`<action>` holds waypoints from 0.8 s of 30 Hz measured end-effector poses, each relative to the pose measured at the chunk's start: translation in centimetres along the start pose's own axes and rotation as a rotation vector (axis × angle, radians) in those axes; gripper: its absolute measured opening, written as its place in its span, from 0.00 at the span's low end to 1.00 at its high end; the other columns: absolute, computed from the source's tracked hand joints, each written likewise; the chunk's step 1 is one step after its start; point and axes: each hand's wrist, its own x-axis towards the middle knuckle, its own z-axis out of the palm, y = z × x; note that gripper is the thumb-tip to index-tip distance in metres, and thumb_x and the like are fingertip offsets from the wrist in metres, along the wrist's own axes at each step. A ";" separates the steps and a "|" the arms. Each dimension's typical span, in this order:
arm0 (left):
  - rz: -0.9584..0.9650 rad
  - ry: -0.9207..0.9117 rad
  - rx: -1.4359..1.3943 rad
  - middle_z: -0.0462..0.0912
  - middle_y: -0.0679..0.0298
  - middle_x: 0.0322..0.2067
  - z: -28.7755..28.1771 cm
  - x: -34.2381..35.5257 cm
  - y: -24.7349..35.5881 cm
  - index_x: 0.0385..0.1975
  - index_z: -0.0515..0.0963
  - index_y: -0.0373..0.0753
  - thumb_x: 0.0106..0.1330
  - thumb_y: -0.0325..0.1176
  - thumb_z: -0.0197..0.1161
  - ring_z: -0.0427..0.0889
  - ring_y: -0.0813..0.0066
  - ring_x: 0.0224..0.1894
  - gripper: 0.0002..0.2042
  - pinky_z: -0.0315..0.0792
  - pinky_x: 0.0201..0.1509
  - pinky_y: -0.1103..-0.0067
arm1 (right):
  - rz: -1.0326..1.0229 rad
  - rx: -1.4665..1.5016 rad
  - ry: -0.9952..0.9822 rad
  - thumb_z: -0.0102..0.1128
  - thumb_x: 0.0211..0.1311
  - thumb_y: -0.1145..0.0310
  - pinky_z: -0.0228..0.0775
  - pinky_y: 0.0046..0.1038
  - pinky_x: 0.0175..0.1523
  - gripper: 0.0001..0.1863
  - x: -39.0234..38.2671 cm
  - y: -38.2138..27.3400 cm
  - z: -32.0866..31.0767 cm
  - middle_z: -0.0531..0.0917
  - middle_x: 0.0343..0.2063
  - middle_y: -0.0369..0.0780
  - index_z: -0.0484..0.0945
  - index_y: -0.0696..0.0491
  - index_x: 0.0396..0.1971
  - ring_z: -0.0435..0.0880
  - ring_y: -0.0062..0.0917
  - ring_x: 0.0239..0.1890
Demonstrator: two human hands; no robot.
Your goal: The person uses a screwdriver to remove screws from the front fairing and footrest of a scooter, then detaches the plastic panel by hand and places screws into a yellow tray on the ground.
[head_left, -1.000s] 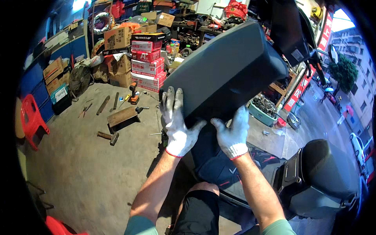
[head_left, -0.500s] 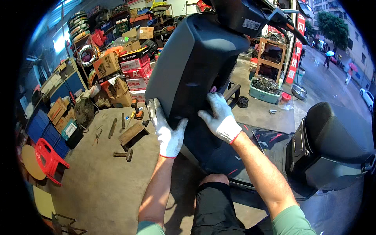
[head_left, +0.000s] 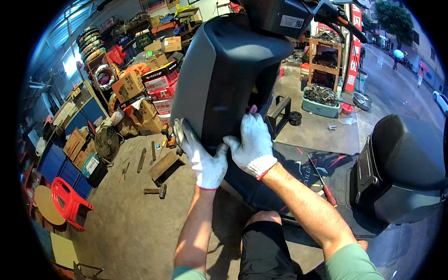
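A dark grey scooter front panel rises before me, under the handlebar. My left hand, in a white work glove, lies on the panel's lower left side, its fingers stretched along the outer face and its thumb on the inner face. My right hand, gloved too, grips the panel's right edge beside a dark opening; its thumb rests on the face and its fingertips are partly hidden. Something small and pink shows just above those fingers. A red-handled screwdriver lies on the footboard.
The padded seat stands to the right. On the floor at left are a hammer, a wooden block and a cordless drill. A red stool is farther left. Stacked boxes and a green tub of parts stand behind.
My view has shifted slightly. Both hands stay on the panel; the right one has turned more upright, its thumb closer to the left thumb. The screwdriver's red handle, formerly behind my right forearm, now shows.
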 end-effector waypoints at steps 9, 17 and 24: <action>0.018 -0.130 -0.116 0.52 0.43 0.71 -2.7 0.4 -3.2 0.72 0.51 0.34 0.47 0.27 0.75 0.50 0.48 0.74 0.51 0.49 0.76 0.63 | -0.189 0.051 -0.065 0.69 0.50 0.66 0.65 0.41 0.63 0.32 -0.9 2.4 -0.6 0.71 0.53 0.54 0.68 0.63 0.54 0.67 0.51 0.60; -0.040 -0.165 -0.095 0.56 0.48 0.69 -3.5 4.8 -1.4 0.72 0.48 0.34 0.46 0.27 0.71 0.57 0.55 0.71 0.51 0.53 0.75 0.68 | -0.036 0.045 0.052 0.76 0.44 0.57 0.65 0.43 0.60 0.40 -1.4 -0.3 0.9 0.73 0.49 0.53 0.68 0.63 0.53 0.70 0.49 0.54; 0.036 -0.126 -0.049 0.57 0.42 0.68 -1.6 4.2 -1.8 0.71 0.48 0.30 0.38 0.29 0.80 0.59 0.47 0.70 0.58 0.57 0.73 0.63 | -0.024 0.071 0.024 0.72 0.48 0.65 0.63 0.43 0.63 0.35 -1.5 0.8 0.0 0.73 0.52 0.54 0.68 0.64 0.55 0.69 0.51 0.57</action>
